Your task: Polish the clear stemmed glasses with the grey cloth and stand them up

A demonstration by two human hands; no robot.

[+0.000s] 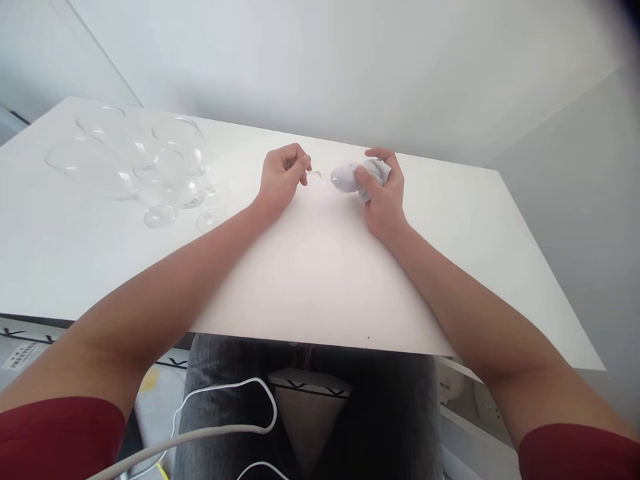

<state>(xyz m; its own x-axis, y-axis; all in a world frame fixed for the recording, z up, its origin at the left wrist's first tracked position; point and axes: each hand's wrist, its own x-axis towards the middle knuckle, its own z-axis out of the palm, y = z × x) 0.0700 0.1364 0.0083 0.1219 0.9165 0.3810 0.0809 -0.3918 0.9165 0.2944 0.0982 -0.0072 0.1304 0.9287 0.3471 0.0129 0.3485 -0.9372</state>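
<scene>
A clear stemmed glass (316,175) lies sideways between my hands above the table. My left hand (284,173) is closed, its fingers pinched at the stem end of the glass; the foot is hidden by them. At the bowl end, my right hand (386,193) grips a whitish-grey cloth (345,178) bunched at the bowl. The cloth seems to fill the bowl, and part of it sticks out past my thumb. How much of the bowl my right fingers also touch cannot be made out.
Several clear stemmed glasses (170,173) stand close together on the left of the white table (300,280). A pale wall (320,73) rises behind the table. Below its front edge, a white cable (225,430) crosses over my legs.
</scene>
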